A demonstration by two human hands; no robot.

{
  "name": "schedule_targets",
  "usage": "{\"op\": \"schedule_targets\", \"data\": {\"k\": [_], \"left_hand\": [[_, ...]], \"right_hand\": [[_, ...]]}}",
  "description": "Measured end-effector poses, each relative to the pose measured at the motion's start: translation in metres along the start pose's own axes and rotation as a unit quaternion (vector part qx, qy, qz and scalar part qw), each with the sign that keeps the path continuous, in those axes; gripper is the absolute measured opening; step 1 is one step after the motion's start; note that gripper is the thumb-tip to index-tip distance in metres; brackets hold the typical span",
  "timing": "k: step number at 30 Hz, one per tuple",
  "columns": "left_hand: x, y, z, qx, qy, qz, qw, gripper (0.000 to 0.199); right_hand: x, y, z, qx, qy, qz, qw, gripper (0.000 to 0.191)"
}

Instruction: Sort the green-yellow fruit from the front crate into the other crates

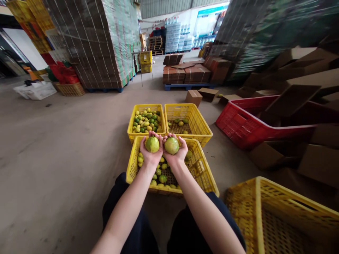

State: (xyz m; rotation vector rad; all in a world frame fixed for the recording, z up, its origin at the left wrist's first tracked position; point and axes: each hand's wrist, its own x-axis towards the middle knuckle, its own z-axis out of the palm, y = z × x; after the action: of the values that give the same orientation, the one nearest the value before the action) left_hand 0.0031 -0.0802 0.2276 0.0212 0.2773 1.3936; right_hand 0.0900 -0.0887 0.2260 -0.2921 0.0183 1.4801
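Observation:
My left hand [150, 151] holds a green-yellow round fruit [153, 144] palm up. Right beside it, my right hand [175, 152] holds a second green fruit [171, 145], and the two hands touch at their inner edges. Both hover over the near yellow crate [205, 173], which has several small green and yellow fruits on its bottom. Beyond it stand two more yellow crates side by side: the left one [130, 125] is well filled with fruit, the right one [202, 127] holds only a few.
A red crate [238, 125] lies at the right with brown cardboard boxes [320, 162] around and in it. Another yellow crate [267, 211] stands at the lower right. Tall wrapped pallets of flat cartons [95, 42] rise behind. Bare concrete floor [60, 141] stretches left.

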Motion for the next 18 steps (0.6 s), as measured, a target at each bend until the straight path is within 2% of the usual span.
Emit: {"op": "schedule_targets", "data": {"k": [7, 18], "left_hand": [[0.0032, -0.0074, 0.0021, 0.061, 0.010, 0.031, 0.998, 0.024], [0.0059, -0.0083, -0.0004, 0.053, -0.008, 0.026, 0.998, 0.026]], "right_hand": [[0.0007, -0.0015, 0.0019, -0.047, -0.029, -0.050, 0.997, 0.005], [0.0010, -0.0020, 0.0033, -0.028, -0.021, -0.047, 0.998, 0.008]]}}
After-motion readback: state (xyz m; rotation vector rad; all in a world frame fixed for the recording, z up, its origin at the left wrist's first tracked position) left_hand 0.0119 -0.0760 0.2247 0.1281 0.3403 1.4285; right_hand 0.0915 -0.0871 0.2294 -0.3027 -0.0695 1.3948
